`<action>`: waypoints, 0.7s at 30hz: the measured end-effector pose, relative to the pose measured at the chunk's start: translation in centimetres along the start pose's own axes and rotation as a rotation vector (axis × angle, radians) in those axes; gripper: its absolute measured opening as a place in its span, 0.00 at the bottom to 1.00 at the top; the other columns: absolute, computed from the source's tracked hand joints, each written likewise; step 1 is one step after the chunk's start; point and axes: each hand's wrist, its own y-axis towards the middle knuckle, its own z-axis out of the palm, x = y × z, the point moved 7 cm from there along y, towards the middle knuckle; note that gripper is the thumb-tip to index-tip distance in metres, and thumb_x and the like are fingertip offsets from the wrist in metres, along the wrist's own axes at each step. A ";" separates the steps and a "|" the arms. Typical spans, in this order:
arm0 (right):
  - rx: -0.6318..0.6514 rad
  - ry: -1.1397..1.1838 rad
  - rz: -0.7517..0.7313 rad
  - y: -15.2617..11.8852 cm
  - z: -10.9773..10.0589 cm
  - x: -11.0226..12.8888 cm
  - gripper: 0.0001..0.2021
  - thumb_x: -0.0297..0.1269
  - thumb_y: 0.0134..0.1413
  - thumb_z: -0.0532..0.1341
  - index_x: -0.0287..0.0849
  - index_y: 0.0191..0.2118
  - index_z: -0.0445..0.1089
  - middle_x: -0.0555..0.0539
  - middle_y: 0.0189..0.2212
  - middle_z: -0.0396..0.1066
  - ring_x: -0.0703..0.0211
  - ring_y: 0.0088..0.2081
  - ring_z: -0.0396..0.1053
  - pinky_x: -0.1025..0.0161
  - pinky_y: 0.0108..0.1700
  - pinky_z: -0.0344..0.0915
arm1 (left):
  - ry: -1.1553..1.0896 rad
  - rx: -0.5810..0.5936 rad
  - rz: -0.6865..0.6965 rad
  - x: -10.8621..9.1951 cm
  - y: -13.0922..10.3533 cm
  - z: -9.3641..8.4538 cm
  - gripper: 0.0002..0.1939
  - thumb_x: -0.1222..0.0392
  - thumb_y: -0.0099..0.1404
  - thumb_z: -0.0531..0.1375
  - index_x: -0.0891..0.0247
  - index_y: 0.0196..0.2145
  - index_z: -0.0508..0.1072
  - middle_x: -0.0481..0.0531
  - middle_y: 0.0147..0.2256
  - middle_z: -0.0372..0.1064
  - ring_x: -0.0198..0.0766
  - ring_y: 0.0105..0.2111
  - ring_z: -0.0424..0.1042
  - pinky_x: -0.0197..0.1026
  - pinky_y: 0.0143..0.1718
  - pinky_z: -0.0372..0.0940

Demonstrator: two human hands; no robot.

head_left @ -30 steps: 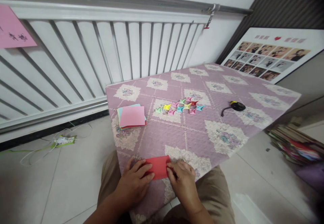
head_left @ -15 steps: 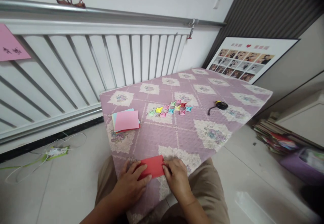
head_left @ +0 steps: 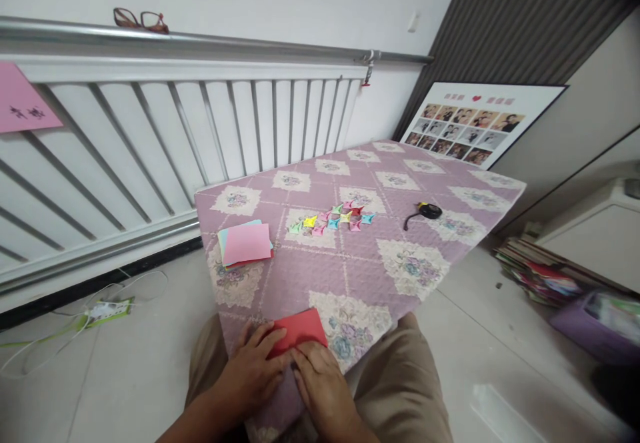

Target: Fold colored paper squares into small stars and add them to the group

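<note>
A red sheet of paper (head_left: 301, 327), seemingly folded with a layer edge at its far side, lies on the near part of the table. My left hand (head_left: 255, 361) rests over the paper's left end, its fingers spread and pressing down. Across the near edge of the paper lies my right hand (head_left: 320, 379), fingers stretched out and close together. Its fingertips meet the left hand near the middle of that edge, and the thumbs are partly hidden. Beyond the hands sit several small folded paper figures (head_left: 333, 223) in green, yellow, pink, blue and red.
A stack of coloured paper (head_left: 247, 243), pink on top, lies at the table's left. A black tape measure (head_left: 430, 211) with a strap is on the right of the floral tablecloth (head_left: 320, 276). The radiator (head_left: 280, 123) borders the table's far side; a photo board (head_left: 465, 123) leans behind.
My right hand has moved from the paper's right edge leftward and nearer, onto its near edge. The left hand stays on the left end. The view has shifted slightly.
</note>
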 end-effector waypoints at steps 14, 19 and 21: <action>-0.267 -0.224 -0.138 -2.0 3.6 -1.1 0.17 0.42 0.49 0.66 0.58 0.47 0.69 0.50 0.38 0.73 0.53 0.41 0.69 0.57 0.44 0.67 | 0.306 -0.238 0.304 2.7 -4.4 1.8 0.24 0.54 0.64 0.59 0.41 0.57 0.62 0.44 0.57 0.63 0.42 0.56 0.60 0.45 0.55 0.56; -0.339 -0.214 -0.185 -2.2 2.5 -1.7 0.09 0.35 0.56 0.61 0.55 0.43 0.70 0.54 0.35 0.75 0.60 0.39 0.71 0.62 0.47 0.66 | 0.331 -0.276 0.297 3.8 -5.2 3.4 0.22 0.57 0.65 0.58 0.39 0.55 0.64 0.44 0.54 0.66 0.42 0.54 0.64 0.47 0.53 0.59; -0.252 -0.238 -0.236 -1.9 1.2 -2.2 0.10 0.34 0.57 0.60 0.53 0.44 0.70 0.56 0.37 0.75 0.61 0.40 0.71 0.63 0.49 0.64 | 0.323 -0.292 0.321 3.7 -5.4 3.6 0.21 0.58 0.65 0.58 0.39 0.54 0.66 0.44 0.54 0.67 0.42 0.54 0.65 0.46 0.53 0.60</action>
